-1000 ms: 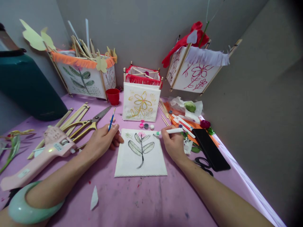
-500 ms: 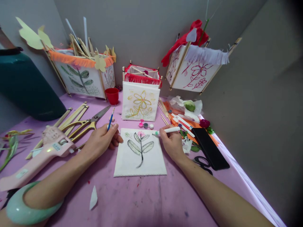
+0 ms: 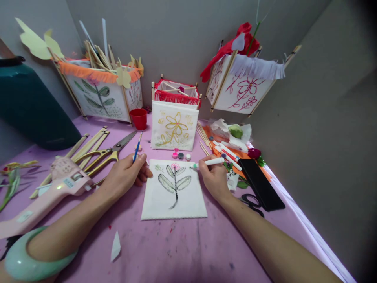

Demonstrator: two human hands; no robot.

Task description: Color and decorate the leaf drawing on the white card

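Observation:
A white fabric panel (image 3: 188, 202) lies flat before me, bearing a drawn pink flower with a dark stem and green-shaded leaves. My right hand (image 3: 215, 177) is closed round a white marker (image 3: 214, 161), whose green tip is at the panel's upper right corner. Between the fingers of my left hand (image 3: 129, 173) is a thin blue paintbrush (image 3: 137, 147), bristles up. The left fingertips are at the panel's left edge. Just beyond the panel sit small paint pots (image 3: 181, 156), pink, dark and white.
Behind stands a panel with a yellow flower (image 3: 176, 125) against a red-fringed frame. To the left are gold-handled scissors (image 3: 112, 151), a pink glue gun (image 3: 63, 192), wooden sticks and a red cup (image 3: 138, 119). A black phone (image 3: 260, 184) and black-handled scissors (image 3: 252, 202) lie right.
The view has shifted very slightly. Both hands stay nearly in place, the marker tip still at the panel's upper right.

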